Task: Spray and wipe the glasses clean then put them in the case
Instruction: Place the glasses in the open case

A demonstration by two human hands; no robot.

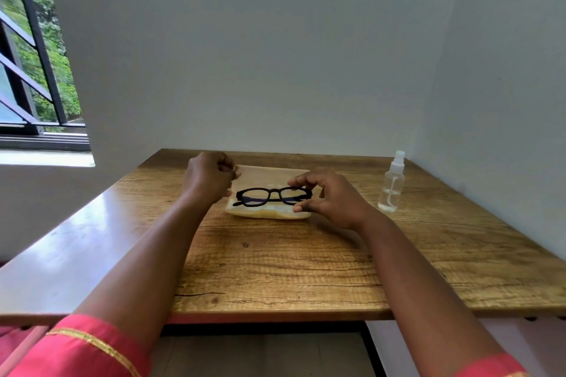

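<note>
The glasses are pinched at their right end by the right hand over the open case; the case's far-left lid corner is pinched by the left hand; the spray bottle stands right.

Wooden table — case, spray bottle.

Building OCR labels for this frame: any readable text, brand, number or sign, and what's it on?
None readable.
Spray bottle: clear, no label or print shows.
Glasses: black frame, no brand mark visible.
Case: pale and translucent, faint marks near its front edge too blurred to read as text.
Table: wood grain only.
</note>
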